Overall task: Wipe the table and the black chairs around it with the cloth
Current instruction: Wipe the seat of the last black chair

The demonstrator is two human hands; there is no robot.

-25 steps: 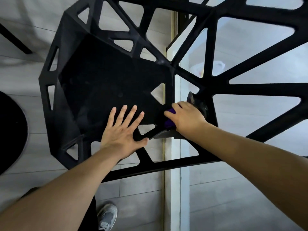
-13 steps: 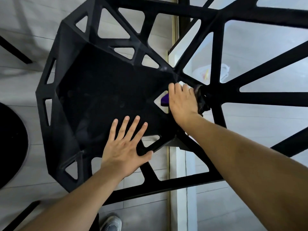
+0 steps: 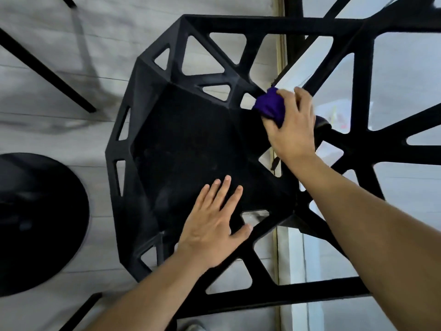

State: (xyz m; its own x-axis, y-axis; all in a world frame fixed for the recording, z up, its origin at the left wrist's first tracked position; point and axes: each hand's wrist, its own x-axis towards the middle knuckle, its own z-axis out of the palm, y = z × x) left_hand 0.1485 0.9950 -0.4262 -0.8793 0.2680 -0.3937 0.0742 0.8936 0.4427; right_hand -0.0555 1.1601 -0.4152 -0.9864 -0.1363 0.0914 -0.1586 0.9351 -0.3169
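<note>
I see my right hand (image 3: 293, 130) clutching the bunched purple cloth (image 3: 270, 107) at the black chair (image 3: 191, 139) seat's far right corner. My left hand (image 3: 214, 225) lies flat on the seat's near edge, fingers spread.

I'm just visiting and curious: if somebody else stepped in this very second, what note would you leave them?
Left hand: open, lying flat on the near side of the black chair seat, steadying it.
Right hand: grips the bunched purple cloth and presses it on the seat's far right corner.
Done: wiping of this chair is under way; how much is already clean cannot be told.
Left: the rest of this chair, the other chairs and the table, which I cannot make out here.
</note>
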